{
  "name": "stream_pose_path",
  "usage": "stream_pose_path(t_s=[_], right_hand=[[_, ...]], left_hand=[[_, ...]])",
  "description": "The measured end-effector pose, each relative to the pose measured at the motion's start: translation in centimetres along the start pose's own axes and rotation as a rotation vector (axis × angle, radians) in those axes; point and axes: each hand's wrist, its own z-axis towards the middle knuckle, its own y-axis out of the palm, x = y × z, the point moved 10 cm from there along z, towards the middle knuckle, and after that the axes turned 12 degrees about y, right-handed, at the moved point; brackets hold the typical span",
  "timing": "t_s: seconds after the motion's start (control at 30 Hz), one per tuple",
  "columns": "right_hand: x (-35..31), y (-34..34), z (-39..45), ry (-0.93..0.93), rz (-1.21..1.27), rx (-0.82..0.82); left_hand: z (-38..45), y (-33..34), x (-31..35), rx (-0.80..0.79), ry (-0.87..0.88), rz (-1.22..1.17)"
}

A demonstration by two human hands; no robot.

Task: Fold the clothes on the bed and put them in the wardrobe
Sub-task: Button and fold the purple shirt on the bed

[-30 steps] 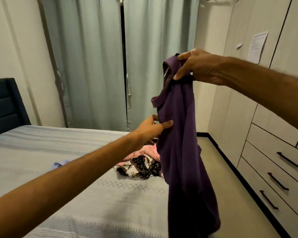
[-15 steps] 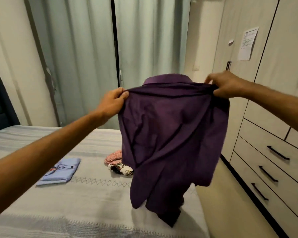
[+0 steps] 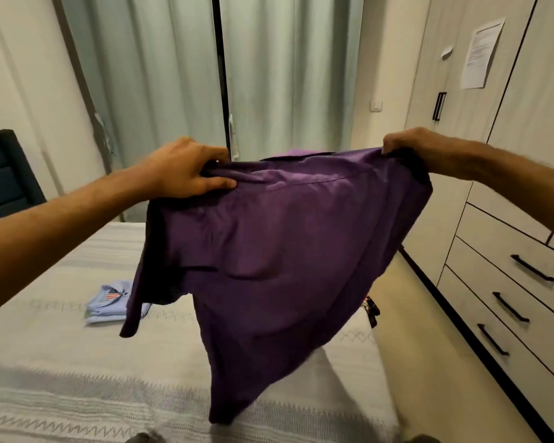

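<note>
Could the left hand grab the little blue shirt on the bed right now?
Probably not just yet. The left hand is busy gripping the purple shirt, held up between both hands. The folded blue shirt lies lower on the bed, partly behind the hanging sleeve.

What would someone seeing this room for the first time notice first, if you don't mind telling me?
The purple shirt fills the middle of the view, held spread above the bed with the left hand gripping one shoulder and the right hand the other. Behind it to the left, a folded blue shirt lies on the bed. The wardrobe with black-handled drawers stands along the right.
</note>
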Motion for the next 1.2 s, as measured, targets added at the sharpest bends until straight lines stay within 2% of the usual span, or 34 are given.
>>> stream_pose_path(t_s=[0.07, 0.13, 0.2, 0.37, 0.47, 0.57, 0.63, 0.73, 0.9, 1.0, 1.1, 1.2], right_hand=[[0.2, 1.9, -1.3, 0.027, -0.081, -0.172], [0.3, 2.7, -2.0, 0.022, -0.117, -0.217], [-0.4, 3.9, -3.0, -0.03, -0.075, -0.254], [-0.7, 5.5, -3.9, -0.093, -0.015, -0.262], [0.7, 4.8, -2.3, -0.067, 0.017, -0.176], [3.8, 4.0, 0.1, 0.001, 0.005, -0.113], [6.4, 3.8, 1.6, 0.053, -0.02, -0.095], [10.7, 2.2, 4.1, 0.121, -0.049, 0.026], [15.9, -6.1, 4.4, 0.215, 0.011, 0.354], [15.8, -12.7, 1.7, 0.222, 0.114, 0.525], [15.4, -17.7, -0.1, 0.162, 0.148, 0.545], [11.2, -16.3, -2.9, 0.034, 0.281, 0.567]], left_hand=[[-1.5, 1.0, -0.5, -0.051, -0.133, -0.299], [-3.3, 2.9, 0.1, -0.158, -0.284, -0.714], [-4.7, 4.5, 1.3, -0.21, -0.34, -0.968], [-4.9, 9.0, 3.9, -0.164, -0.351, -1.331], [-4.8, 12.7, 2.9, 0.017, -0.509, -1.461], [-4.2, 15.4, 1.5, 0.176, -0.633, -1.469], [-2.4, 15.8, 1.7, 0.145, -0.603, -1.362], [2.8, 17.5, 2.5, 0.003, -0.52, -1.165], [15.5, 21.7, 3.3, 0.077, -0.44, -1.197], [23.3, 21.6, 3.0, 0.133, -0.345, -1.184], [27.8, 19.3, 1.9, 0.205, -0.273, -1.094], [27.7, 17.2, 0.7, 0.266, -0.211, -1.026]])
